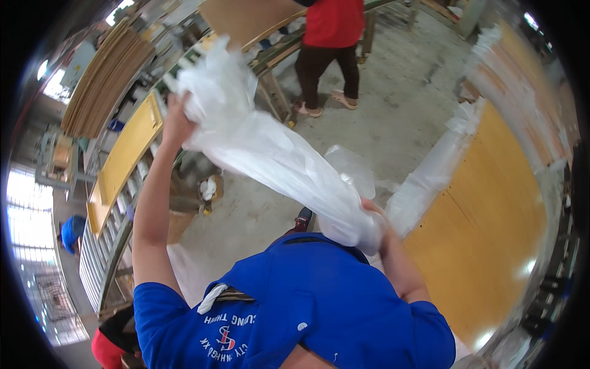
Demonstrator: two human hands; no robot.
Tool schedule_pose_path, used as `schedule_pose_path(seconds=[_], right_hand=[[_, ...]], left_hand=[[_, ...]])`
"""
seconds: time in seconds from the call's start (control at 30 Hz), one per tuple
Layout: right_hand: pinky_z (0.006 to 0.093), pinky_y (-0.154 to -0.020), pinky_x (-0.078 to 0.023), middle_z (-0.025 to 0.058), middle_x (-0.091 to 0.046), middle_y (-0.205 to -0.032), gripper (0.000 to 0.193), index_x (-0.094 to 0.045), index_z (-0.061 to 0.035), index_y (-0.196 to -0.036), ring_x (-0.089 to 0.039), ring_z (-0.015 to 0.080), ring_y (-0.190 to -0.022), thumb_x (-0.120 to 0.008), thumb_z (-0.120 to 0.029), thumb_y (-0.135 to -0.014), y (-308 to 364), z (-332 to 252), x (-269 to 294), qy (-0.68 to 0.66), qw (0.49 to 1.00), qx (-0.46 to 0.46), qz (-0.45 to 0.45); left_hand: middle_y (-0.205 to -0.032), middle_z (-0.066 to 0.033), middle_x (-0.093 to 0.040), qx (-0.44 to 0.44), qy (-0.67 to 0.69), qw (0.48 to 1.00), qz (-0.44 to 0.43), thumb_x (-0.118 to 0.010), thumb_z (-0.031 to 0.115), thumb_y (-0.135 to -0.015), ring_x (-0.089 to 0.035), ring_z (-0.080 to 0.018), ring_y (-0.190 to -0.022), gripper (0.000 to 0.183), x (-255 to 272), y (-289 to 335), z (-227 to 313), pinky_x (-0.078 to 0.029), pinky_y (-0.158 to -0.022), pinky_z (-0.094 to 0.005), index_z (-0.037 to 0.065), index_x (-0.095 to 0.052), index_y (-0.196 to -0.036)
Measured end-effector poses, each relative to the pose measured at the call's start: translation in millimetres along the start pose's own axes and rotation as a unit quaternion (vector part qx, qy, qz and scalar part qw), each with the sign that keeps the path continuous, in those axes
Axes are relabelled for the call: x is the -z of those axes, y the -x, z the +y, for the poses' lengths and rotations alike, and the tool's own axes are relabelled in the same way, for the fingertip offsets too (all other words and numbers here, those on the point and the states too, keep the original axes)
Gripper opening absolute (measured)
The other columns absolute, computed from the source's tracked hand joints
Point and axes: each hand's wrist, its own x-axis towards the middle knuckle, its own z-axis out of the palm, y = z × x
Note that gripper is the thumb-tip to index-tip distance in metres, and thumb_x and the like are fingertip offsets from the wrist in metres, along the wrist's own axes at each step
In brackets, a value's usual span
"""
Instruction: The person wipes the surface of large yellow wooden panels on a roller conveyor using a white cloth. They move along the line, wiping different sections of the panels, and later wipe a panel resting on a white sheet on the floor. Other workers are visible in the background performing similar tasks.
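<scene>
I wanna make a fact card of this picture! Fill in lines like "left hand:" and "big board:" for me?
Plastic: a bunched, cloudy-white sheet, stretched between both hands
Left hand: raised, gripping the far end
Right hand: low near the waist, holding the near end
Big board: yellowish, on the right, with more plastic along its edge
Rollers: on the left, with a yellow board on them
Other person: red top, dark trousers

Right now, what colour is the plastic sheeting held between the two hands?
The plastic sheeting is whitish and translucent, seen best in the head view.
</scene>
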Motion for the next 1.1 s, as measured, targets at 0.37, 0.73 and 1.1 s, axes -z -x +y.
schedule_pose_path(seconds=[0.37,0.73,1.1], right_hand=[[0.0259,-0.058,-0.044,0.0006,-0.052,-0.080,0.014,-0.052,-0.0055,-0.091,-0.051,0.0114,-0.071,-0.061,-0.009,-0.080,-194,-50,-20,0.504,0.805,0.312,0.027],[0.0318,-0.061,-0.047,0.0095,-0.058,-0.094,0.016,-0.056,-0.0019,-0.096,-0.060,0.0169,-0.076,-0.052,-0.005,-0.081,-159,146,-213,0.779,0.532,0.209,-0.259],[0.0310,-0.076,-0.051,0.0107,-0.061,-0.095,0.032,-0.057,-0.0036,-0.105,-0.060,0.0218,-0.086,-0.044,-0.030,-0.091,-249,200,-255,0.041,0.929,-0.272,-0.247]], left_hand=[[-0.134,-0.0068,-0.043,-0.043,0.767,0.637,-0.068,-0.061,0.016,-0.085,-0.045,-0.0193,-0.119,0.056,-8,139,56,-0.036,-0.101,-0.0379,0.009,-0.037,-0.134],[-0.127,-0.0104,-0.041,0.271,0.289,0.812,0.429,-0.059,0.018,-0.082,-0.041,-0.0241,-0.118,0.057,9,190,-60,-0.032,-0.101,-0.0356,0.004,-0.032,-0.131],[-0.135,-0.0129,-0.035,0.191,0.513,0.607,0.575,-0.051,0.030,-0.086,-0.036,-0.0267,-0.124,0.058,76,284,-127,-0.031,-0.102,-0.0402,0.004,-0.029,-0.134]])
